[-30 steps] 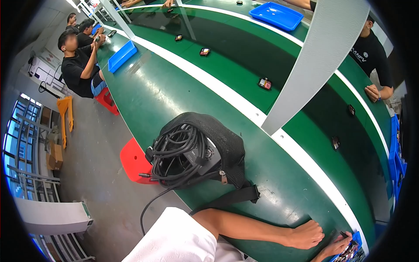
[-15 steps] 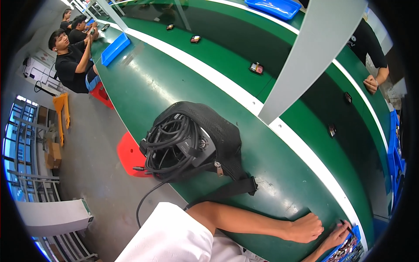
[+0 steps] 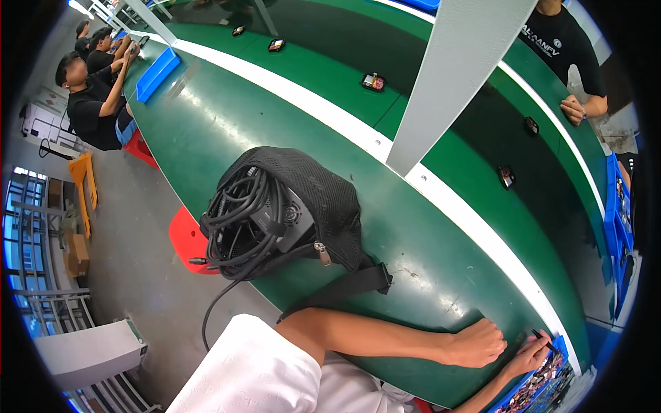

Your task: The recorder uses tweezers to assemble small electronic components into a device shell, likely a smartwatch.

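My left hand [image 3: 478, 343] rests closed on the green table [image 3: 420, 248], its back toward me. The curled fingers hide whatever may be inside. Just to its right, my right hand [image 3: 529, 355] is closed round a thin black tool [image 3: 544, 340], possibly tweezers; the exact kind is unclear. That hand is over the edge of a blue bin [image 3: 561, 344] filled with many small, mixed parts. On the table to the left of my hands lies a black bag [image 3: 310, 193], its opening showing coiled black cables [image 3: 241, 213] and a grey device with a fan grille [image 3: 292, 215].
A grey post [image 3: 458, 76] rises from the white rail beyond the bag. Small black trays [image 3: 374, 82] with parts sit on the green belt. A blue tray [image 3: 158, 73] lies far left near seated people. Across the belt, a person's hand [image 3: 573, 109] rests by the edge.
The whole view has shifted, so most things appear farther up and left. Trays on the belt have moved slightly away from me. Both my hands keep nearly the same pose.
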`<action>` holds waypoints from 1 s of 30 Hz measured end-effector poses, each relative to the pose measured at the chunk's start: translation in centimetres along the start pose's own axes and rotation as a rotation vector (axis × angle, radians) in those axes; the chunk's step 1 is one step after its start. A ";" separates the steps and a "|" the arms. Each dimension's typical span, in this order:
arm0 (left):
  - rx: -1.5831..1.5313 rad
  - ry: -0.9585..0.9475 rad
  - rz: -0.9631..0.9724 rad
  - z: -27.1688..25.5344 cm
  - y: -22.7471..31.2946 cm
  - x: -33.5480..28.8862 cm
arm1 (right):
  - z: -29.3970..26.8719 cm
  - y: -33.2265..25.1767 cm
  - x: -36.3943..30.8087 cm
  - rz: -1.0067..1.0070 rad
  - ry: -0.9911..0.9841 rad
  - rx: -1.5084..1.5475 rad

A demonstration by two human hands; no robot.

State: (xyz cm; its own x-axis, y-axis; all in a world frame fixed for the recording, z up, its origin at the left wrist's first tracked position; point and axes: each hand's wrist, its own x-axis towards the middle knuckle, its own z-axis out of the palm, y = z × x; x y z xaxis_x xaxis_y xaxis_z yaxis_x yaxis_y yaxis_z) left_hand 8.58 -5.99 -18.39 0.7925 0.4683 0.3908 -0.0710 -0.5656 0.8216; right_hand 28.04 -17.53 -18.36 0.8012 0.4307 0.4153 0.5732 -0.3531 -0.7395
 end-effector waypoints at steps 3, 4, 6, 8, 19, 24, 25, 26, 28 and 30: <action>-0.009 -0.006 -0.009 0.0 -0.3 -0.2 | 0.2 0.7 -0.1 0.058 -0.105 0.044; -0.008 -0.005 -0.013 -0.1 -0.5 -0.3 | 0.5 0.9 -0.3 0.042 -0.034 0.061; -0.015 -0.005 -0.008 -0.2 -0.3 -0.2 | 0.3 1.0 -0.2 0.025 0.045 0.082; -0.001 -0.009 0.012 -0.4 0.4 0.2 | -0.6 0.9 0.3 -0.066 0.091 0.149; -0.019 -0.046 0.003 -0.6 -0.2 0.1 | 0.8 -0.1 -0.1 0.113 -0.013 0.039; -0.003 -0.027 0.004 -0.2 -0.1 0.1 | 0.6 0.1 0.1 0.041 0.032 0.064; -0.004 -0.029 0.007 -0.2 -0.1 0.1 | 0.7 0.1 0.2 0.044 -0.053 0.029; -0.005 -0.022 0.010 -0.1 -0.2 0.0 | 0.5 0.3 0.3 0.045 -0.050 0.029; -0.003 -0.014 0.015 -0.1 -0.2 0.1 | 0.1 1.1 0.4 0.053 0.030 0.072; -0.009 -0.012 0.011 -0.2 -0.1 0.1 | -0.1 2.0 0.7 0.044 0.003 0.076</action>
State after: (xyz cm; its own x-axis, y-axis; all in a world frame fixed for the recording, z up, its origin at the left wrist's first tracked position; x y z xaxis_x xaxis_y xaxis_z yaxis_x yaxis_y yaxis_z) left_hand 8.58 -5.75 -18.38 0.7990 0.4538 0.3947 -0.0848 -0.5647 0.8209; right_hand 29.76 -18.06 -19.53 0.8259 0.4134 0.3833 0.5228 -0.3071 -0.7952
